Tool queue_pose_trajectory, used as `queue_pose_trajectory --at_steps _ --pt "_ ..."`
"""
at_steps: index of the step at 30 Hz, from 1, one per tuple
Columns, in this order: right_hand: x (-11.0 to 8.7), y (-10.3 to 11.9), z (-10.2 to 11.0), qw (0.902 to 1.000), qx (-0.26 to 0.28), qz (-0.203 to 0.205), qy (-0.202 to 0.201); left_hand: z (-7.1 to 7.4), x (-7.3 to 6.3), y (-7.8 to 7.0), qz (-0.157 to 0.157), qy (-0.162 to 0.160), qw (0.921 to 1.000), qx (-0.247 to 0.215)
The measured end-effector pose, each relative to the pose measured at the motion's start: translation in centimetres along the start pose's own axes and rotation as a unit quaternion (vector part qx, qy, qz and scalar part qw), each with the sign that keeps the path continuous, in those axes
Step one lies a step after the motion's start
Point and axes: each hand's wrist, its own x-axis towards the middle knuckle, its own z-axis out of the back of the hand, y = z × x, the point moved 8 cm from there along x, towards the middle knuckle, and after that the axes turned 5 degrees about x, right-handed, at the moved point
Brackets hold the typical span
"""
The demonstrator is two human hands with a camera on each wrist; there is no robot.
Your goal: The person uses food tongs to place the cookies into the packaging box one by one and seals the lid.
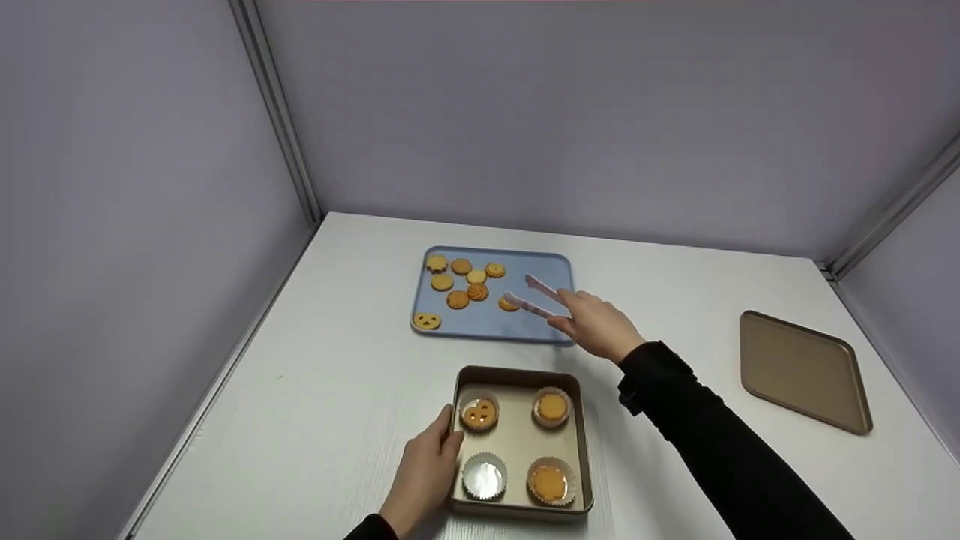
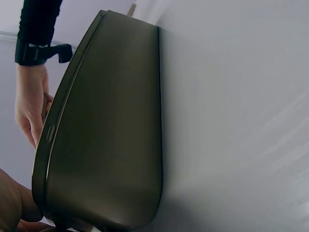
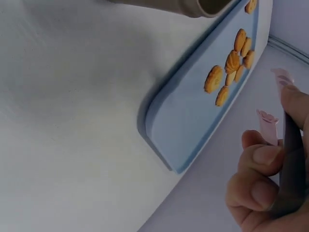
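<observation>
My right hand [image 1: 596,324] holds pale pink tongs [image 1: 536,307] over the blue tray [image 1: 525,330]. The tongs' arms are spread, and one tip overlaps a round cookie [image 1: 507,304] in the head view; whether they touch cannot be told. In the right wrist view, the thumb and fingers are curled round the tongs' dark handle [image 3: 292,169]. At the left wall of a deep square tin [image 1: 517,512], my left hand [image 1: 424,469] grips the side. Inside stand paper cups: a face cookie [image 1: 480,414], two yellow cookies [image 1: 553,406] in separate cups, and a silvery cup [image 1: 484,478] without a cookie.
Several cookies [image 1: 457,299] lie grouped on the tray's left half, with a face cookie [image 1: 427,321] in its near left corner. A flat brown lid or tray [image 1: 802,369] lies at the right of the white table [image 1: 315,390]. Grey panels [image 1: 562,112] enclose the table.
</observation>
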Motion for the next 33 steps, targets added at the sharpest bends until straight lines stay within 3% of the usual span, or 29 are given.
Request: queue_pose_trajectory --at_steps 14,33 --pt "2.1 -0.3 -2.8 0.9992 -0.036 -0.005 0.017 0.1 -0.2 0.0 0.001 -0.007 1.0 -0.006" --pt "3.4 -0.9 -4.5 0.9972 -0.042 -0.041 0.047 0.2 -0.1 -0.2 -0.018 -0.004 0.9998 -0.005"
